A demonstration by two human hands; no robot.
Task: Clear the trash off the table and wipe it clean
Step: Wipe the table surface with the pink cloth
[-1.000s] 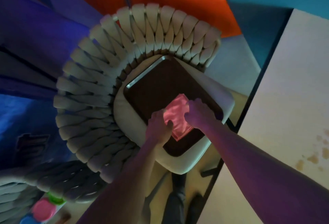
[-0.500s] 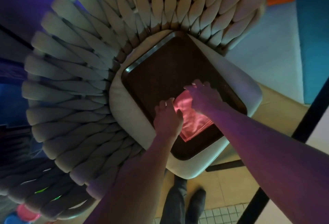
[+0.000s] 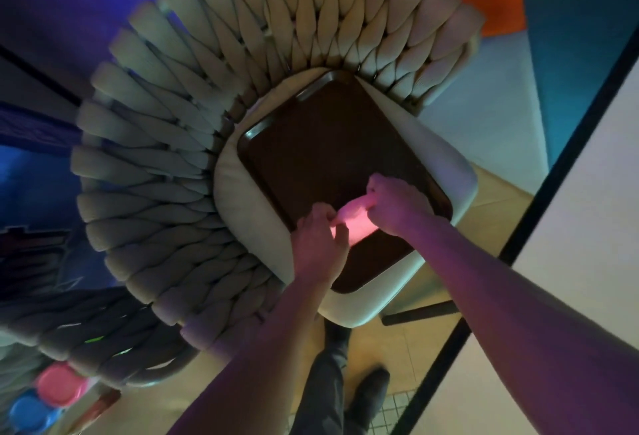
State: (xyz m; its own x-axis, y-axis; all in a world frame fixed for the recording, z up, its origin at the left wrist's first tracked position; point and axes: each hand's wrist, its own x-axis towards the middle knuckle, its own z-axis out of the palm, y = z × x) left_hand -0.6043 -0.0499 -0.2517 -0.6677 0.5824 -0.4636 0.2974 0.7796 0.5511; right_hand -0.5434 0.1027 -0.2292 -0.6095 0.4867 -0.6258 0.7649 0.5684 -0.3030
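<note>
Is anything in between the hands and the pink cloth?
No. Both the left hand and right hand already pinch the pink cloth, bunched above the brown tray on the chair cushion.

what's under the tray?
The brown tray lies on the chair's pale seat cushion, which shows round its edges. The cushion's middle is covered by the tray.

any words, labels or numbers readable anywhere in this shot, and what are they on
Nothing here can be read.
Dark blocky lettering on the blue surface at the left edge: cut off and too blurred to read.
Pink cloth, held by the left hand and right hand: no print visible.
Brown tray on the chair cushion: no label visible.
</note>
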